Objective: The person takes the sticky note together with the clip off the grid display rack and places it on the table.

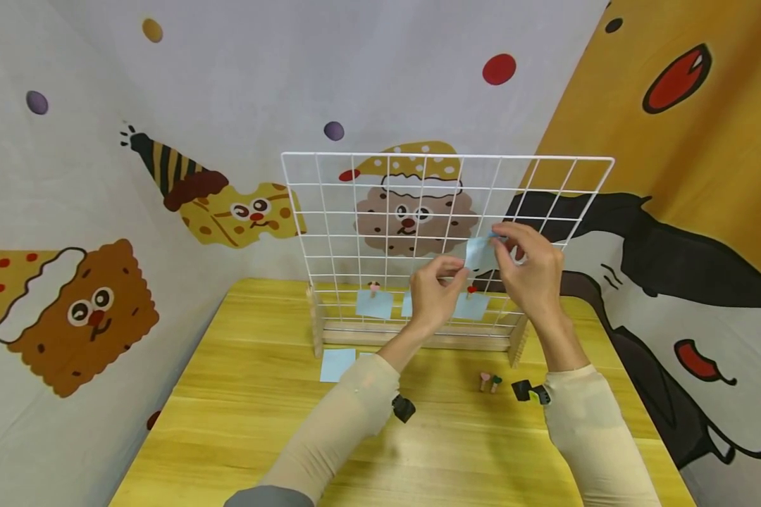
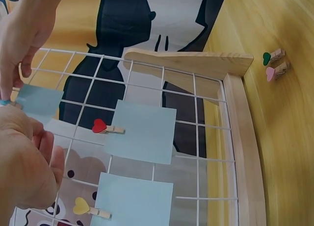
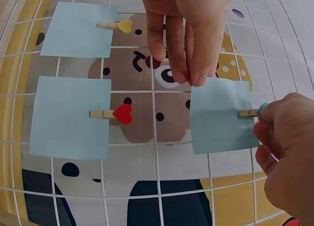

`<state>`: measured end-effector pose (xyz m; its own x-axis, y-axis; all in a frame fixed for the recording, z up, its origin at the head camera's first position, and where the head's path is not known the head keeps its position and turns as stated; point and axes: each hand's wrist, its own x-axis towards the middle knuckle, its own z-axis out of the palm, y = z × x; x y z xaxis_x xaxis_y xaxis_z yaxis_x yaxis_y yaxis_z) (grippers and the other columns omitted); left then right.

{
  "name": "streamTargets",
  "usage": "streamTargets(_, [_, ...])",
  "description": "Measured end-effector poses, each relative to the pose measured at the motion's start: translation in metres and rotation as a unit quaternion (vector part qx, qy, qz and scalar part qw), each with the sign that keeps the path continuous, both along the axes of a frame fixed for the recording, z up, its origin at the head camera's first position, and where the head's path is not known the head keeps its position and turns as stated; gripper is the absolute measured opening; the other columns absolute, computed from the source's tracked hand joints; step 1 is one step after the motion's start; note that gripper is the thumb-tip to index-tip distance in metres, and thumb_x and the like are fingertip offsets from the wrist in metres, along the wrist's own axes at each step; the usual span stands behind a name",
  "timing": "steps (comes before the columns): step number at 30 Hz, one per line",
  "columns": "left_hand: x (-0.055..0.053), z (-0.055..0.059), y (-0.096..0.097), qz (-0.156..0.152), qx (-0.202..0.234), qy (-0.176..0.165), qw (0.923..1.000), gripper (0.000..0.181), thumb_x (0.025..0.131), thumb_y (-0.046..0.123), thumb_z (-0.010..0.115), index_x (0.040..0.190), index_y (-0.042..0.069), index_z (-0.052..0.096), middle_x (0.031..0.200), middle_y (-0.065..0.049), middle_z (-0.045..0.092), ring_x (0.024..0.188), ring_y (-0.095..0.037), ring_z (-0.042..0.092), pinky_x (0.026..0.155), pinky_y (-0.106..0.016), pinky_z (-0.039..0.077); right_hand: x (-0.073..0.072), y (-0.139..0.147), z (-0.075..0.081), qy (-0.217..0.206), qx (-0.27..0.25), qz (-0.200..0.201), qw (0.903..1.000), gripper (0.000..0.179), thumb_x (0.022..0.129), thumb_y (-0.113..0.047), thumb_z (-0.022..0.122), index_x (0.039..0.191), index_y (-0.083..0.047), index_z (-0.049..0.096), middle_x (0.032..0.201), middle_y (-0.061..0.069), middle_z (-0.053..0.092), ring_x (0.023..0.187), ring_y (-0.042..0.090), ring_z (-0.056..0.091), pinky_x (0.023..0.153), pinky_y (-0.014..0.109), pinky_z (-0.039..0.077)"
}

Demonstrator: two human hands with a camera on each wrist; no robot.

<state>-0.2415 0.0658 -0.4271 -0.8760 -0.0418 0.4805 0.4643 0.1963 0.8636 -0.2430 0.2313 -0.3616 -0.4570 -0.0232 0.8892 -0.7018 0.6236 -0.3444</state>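
High on the right of a white wire grid (image 1: 387,153), my right hand (image 1: 533,271) pinches the blue-topped end of a small wooden clothespin (image 3: 248,113). The clothespin sits over the edge of a light blue paper square (image 3: 216,120) lying against the wires. My left hand (image 1: 434,292) holds that square's near corner between thumb and fingertips. Lower down, a blue square (image 3: 54,118) hangs under a red-heart clothespin (image 3: 103,114). Beside it, another square (image 3: 78,30) hangs from a yellow-heart clothespin (image 3: 110,25). A further clipped square (image 1: 374,306) is at the grid's left.
The grid stands in a wooden base (image 1: 412,339) on a yellow wood-grain table (image 1: 241,394). Blue paper (image 1: 338,365) lies in front of the base's left side. A pink-heart clothespin (image 1: 485,379) and a green-heart one (image 1: 496,382) lie at the right. A cartoon-printed cloth (image 1: 228,84) hangs behind.
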Motion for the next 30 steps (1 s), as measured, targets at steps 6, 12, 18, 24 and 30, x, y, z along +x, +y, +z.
streamTargets(6, [0.0002, 0.0006, -0.0007, -0.002, -0.003, -0.001, 1.0000, 0.014, 0.104, 0.010, 0.081, 0.116, 0.005, 0.082, 0.111, -0.012, 0.088, 0.101, -0.026, 0.085, 0.079, -0.014, 0.062, 0.0000, -0.0010, 0.0017, -0.001, -0.024, 0.009, 0.9997, 0.013, 0.097, 0.010, 0.079, 0.106, 0.004, 0.087, 0.108, 0.023, 0.086, 0.071, 0.018, 0.063, 0.069, 0.012, 0.043])
streamTargets(12, [0.0005, 0.0002, -0.0010, -0.002, 0.000, 0.000, 1.0000, 0.013, 0.103, 0.009, 0.082, 0.115, 0.004, 0.082, 0.111, -0.012, 0.088, 0.101, -0.026, 0.086, 0.079, -0.015, 0.063, 0.0001, 0.0002, 0.0007, -0.007, -0.034, 0.013, 0.9993, 0.013, 0.096, 0.011, 0.081, 0.104, 0.003, 0.087, 0.108, 0.023, 0.086, 0.071, 0.008, 0.058, 0.071, 0.009, 0.042])
streamTargets(18, [0.0011, 0.0013, -0.0010, -0.002, 0.000, -0.005, 1.0000, 0.013, 0.103, 0.010, 0.082, 0.115, 0.004, 0.082, 0.112, -0.013, 0.088, 0.102, -0.026, 0.086, 0.080, -0.013, 0.062, 0.0013, -0.0004, 0.0016, -0.011, -0.041, 0.006, 0.9991, 0.011, 0.096, 0.010, 0.081, 0.102, 0.003, 0.087, 0.108, 0.022, 0.087, 0.066, 0.009, 0.053, 0.067, 0.007, 0.037])
streamTargets(24, [0.0013, 0.0015, -0.0010, -0.001, 0.001, -0.009, 1.0000, 0.013, 0.103, 0.010, 0.082, 0.114, 0.004, 0.082, 0.112, -0.013, 0.088, 0.103, -0.026, 0.086, 0.081, -0.014, 0.062, 0.0025, -0.0007, 0.0043, -0.016, -0.041, 0.004, 0.9990, 0.007, 0.096, 0.007, 0.081, 0.100, 0.004, 0.087, 0.107, 0.021, 0.087, 0.060, 0.007, 0.048, 0.062, 0.007, 0.032])
streamTargets(30, [0.0021, 0.0008, -0.0014, 0.004, -0.006, -0.005, 1.0000, 0.012, 0.103, 0.010, 0.083, 0.114, 0.005, 0.083, 0.111, -0.011, 0.089, 0.100, -0.023, 0.086, 0.079, -0.016, 0.063, 0.0039, 0.0020, 0.0068, -0.025, -0.025, 0.000, 0.9994, 0.008, 0.100, 0.004, 0.079, 0.101, 0.005, 0.087, 0.108, 0.020, 0.087, 0.061, -0.002, 0.046, 0.060, 0.007, 0.032])
